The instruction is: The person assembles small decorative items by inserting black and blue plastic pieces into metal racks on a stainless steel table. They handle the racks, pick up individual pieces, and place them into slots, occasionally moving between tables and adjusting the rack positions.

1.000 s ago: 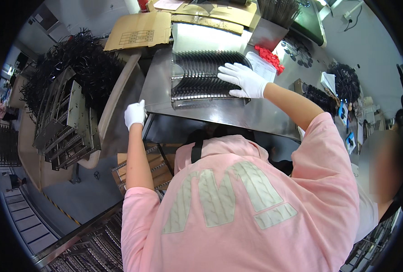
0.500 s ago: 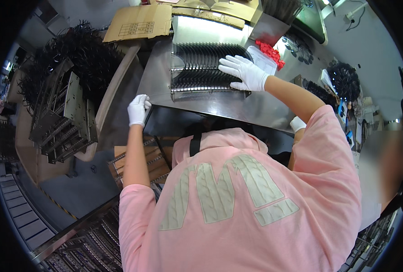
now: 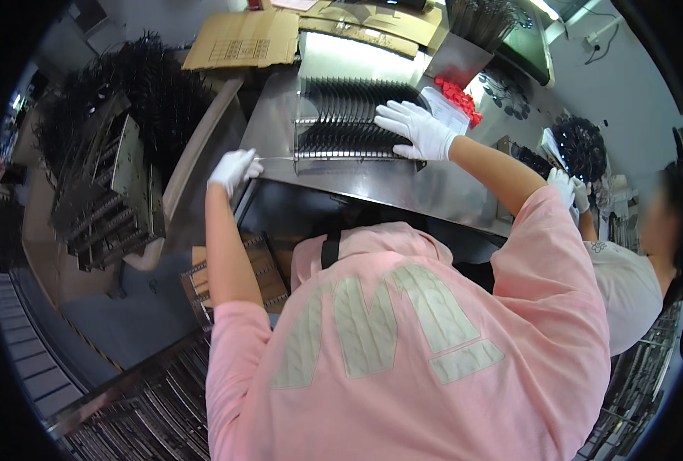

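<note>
On the metal table stands a rack (image 3: 357, 159) packed with a row of thin, dark, curved plates (image 3: 349, 100). My right hand (image 3: 418, 129), in a white glove, rests with fingers stretched out over the right end of the rack and plates. Off the rack's left side, my left hand (image 3: 235, 170), also gloved in white, pinches one end of a thin metal rod (image 3: 277, 158). The rod runs level from my fingers to the rack's near left corner. Where its far end goes among the plates cannot be made out.
Red pieces (image 3: 460, 102) and a white sheet (image 3: 445, 111) lie right of the rack. Cardboard (image 3: 241, 40) lies behind it. Metal racks (image 3: 118, 207) and dark, thin parts crowd the left. A co-worker's gloved hands (image 3: 568, 188) are at the right.
My left hand has tilted, and the rod shows more clearly between it and the rack. My right hand stays on the rack. The co-worker's hands have moved away to the right.
</note>
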{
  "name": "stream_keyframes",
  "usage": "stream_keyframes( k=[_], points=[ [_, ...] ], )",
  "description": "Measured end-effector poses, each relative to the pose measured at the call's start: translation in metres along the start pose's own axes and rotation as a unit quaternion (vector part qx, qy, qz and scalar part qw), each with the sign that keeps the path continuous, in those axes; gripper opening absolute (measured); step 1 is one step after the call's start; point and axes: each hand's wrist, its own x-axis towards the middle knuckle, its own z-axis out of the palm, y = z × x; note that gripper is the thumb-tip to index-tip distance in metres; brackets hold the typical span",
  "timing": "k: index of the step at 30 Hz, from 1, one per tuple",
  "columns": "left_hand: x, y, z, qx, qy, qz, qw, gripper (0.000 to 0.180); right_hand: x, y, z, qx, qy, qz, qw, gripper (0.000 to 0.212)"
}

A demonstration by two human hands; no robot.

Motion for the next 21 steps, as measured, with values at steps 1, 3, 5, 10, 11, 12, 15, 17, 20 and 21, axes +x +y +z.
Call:
stream_keyframes(
  k=[1,3,5,10,11,12,15,17,20,21],
  points=[
    [-0.002,-0.010,0.006,-0.054,0.054,0.040,0.996,0.028,-0.001,0.000,0.000,0.002,0.003,0.000,1.000,0.078],
    [-0.004,-0.031,0.023,-0.079,0.073,0.099,0.989,0.029,-0.002,0.001,0.001,0.002,0.007,-0.001,1.000,0.077],
    [-0.007,-0.047,0.033,-0.060,0.112,0.167,0.978,0.029,-0.003,0.001,0.002,-0.016,0.006,0.001,1.000,0.076],
    [-0.017,-0.044,0.017,0.128,0.157,0.106,0.974,0.035,-0.004,0.004,0.003,-0.019,0.008,0.003,1.000,0.076],
    [-0.016,-0.037,0.011,0.173,0.120,0.136,0.968,0.035,-0.004,0.004,0.003,-0.015,0.005,0.006,1.000,0.076],
    [-0.014,-0.029,0.006,0.226,0.111,0.153,0.956,0.035,-0.003,0.004,0.003,-0.010,0.008,0.002,1.000,0.076],
    [0.001,-0.005,0.000,0.217,0.036,0.053,0.974,0.033,-0.002,0.004,0.002,-0.002,0.002,0.006,1.000,0.077],
    [0.010,0.002,0.002,0.077,-0.011,0.029,0.997,0.032,-0.002,0.003,0.002,-0.009,0.003,0.008,1.000,0.077],
    [0.013,-0.014,0.016,0.145,0.047,0.176,0.973,0.028,-0.002,0.004,0.002,-0.010,-0.005,0.011,1.000,0.078],
    [0.010,-0.025,0.023,0.166,0.076,0.212,0.960,0.027,-0.002,0.004,0.002,-0.007,0.001,0.010,1.000,0.078]
  ],
)
